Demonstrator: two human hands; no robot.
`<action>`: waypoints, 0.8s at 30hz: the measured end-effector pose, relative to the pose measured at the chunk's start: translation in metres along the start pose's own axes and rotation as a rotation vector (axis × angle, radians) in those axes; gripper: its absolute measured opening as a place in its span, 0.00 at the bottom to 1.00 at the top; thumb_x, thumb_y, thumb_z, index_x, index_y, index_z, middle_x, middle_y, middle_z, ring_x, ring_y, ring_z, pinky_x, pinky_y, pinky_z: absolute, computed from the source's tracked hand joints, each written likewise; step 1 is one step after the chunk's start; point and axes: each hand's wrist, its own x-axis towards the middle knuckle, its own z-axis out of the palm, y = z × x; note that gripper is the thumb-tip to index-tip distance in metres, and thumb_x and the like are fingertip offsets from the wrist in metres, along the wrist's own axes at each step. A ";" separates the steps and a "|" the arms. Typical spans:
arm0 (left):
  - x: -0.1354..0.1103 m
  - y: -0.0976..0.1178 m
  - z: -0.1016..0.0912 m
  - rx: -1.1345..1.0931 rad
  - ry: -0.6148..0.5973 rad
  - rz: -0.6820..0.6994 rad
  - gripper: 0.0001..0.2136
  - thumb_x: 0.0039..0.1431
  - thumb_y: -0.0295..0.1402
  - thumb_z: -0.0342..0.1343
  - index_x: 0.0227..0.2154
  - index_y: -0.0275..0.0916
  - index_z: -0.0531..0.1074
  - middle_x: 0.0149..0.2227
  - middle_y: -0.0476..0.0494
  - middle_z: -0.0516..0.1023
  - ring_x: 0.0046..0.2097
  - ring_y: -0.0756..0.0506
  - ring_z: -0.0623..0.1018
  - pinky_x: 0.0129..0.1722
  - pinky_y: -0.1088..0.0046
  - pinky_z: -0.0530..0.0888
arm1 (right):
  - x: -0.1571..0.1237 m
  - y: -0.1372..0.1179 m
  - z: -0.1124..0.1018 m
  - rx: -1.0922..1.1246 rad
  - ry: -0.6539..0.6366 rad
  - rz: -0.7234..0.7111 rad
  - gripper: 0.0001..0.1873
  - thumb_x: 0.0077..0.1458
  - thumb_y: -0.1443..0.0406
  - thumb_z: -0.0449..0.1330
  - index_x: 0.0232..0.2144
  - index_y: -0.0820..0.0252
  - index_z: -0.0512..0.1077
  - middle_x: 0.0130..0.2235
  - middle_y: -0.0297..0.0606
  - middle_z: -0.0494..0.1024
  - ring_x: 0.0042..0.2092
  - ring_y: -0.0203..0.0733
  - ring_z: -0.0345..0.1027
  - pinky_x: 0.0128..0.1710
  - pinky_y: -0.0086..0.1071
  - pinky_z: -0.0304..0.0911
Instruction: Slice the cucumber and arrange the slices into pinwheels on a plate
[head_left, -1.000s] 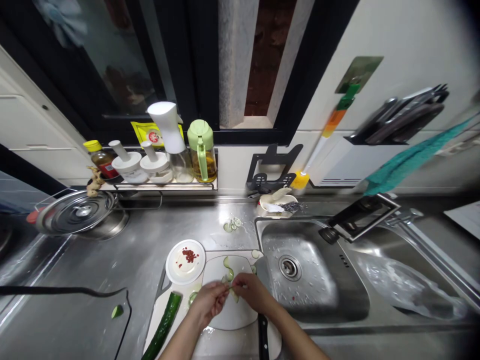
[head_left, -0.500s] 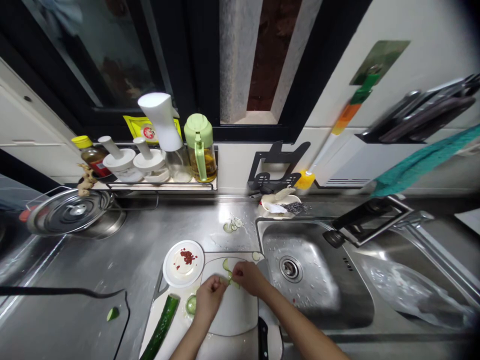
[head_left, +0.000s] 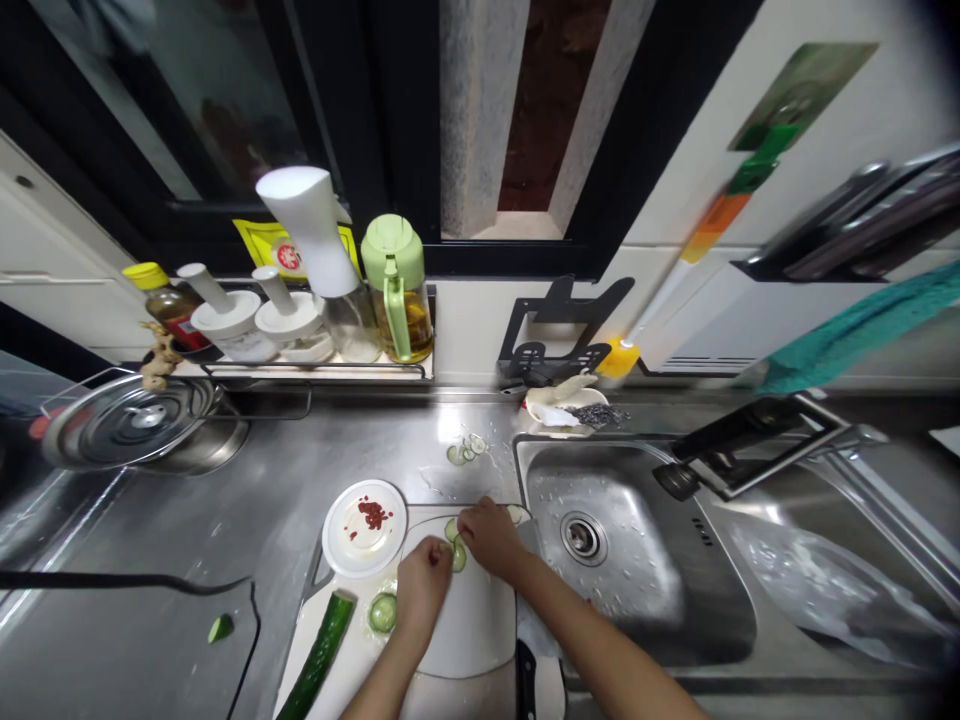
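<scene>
Both my hands rest on a white plate (head_left: 472, 630) that lies on a cutting board (head_left: 352, 670). My left hand (head_left: 422, 590) and my right hand (head_left: 489, 538) have their fingers pinched together around thin cucumber slices (head_left: 454, 545) between them. One loose cucumber slice (head_left: 382, 612) lies left of my left hand. A long cucumber (head_left: 319, 655) lies on the board's left side. A small white dish (head_left: 365, 514) with red chopped bits stands just beyond the board.
A steel sink (head_left: 622, 550) lies right of the board, with a tap (head_left: 750, 450) over it. A black knife handle (head_left: 526, 685) lies near my right forearm. More cucumber slices (head_left: 465, 450) sit on the counter. A bottle rack (head_left: 300, 330) and a pot lid (head_left: 127, 420) stand at the back left.
Both hands moved away from me toward the plate's far edge, carrying the cucumber slices. A round slice now shows left of my left hand. The view has tilted upward.
</scene>
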 end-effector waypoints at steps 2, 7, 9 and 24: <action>0.000 0.002 -0.001 0.014 -0.002 -0.001 0.10 0.57 0.32 0.48 0.22 0.40 0.69 0.19 0.53 0.67 0.24 0.51 0.65 0.27 0.77 0.57 | 0.000 0.001 0.002 -0.025 0.004 -0.016 0.12 0.59 0.68 0.50 0.32 0.58 0.73 0.38 0.39 0.79 0.45 0.46 0.64 0.38 0.36 0.52; 0.000 0.007 -0.002 0.052 -0.027 -0.025 0.10 0.58 0.31 0.49 0.24 0.40 0.71 0.21 0.51 0.72 0.25 0.50 0.68 0.28 0.77 0.57 | 0.001 0.002 0.007 -0.090 0.021 -0.059 0.13 0.61 0.68 0.49 0.33 0.59 0.73 0.39 0.42 0.78 0.47 0.48 0.63 0.41 0.38 0.53; 0.000 0.008 -0.002 0.081 -0.036 -0.030 0.09 0.58 0.31 0.49 0.25 0.40 0.70 0.22 0.50 0.73 0.26 0.50 0.70 0.28 0.76 0.56 | 0.001 0.002 0.010 -0.112 0.028 -0.082 0.12 0.61 0.68 0.49 0.33 0.59 0.73 0.39 0.43 0.78 0.48 0.49 0.63 0.42 0.39 0.53; -0.004 0.002 -0.004 0.272 -0.031 0.048 0.07 0.59 0.36 0.50 0.36 0.40 0.70 0.33 0.44 0.74 0.35 0.46 0.74 0.33 0.73 0.60 | -0.005 -0.001 0.017 -0.192 0.107 -0.127 0.10 0.61 0.67 0.52 0.36 0.60 0.73 0.41 0.45 0.76 0.49 0.51 0.61 0.44 0.42 0.54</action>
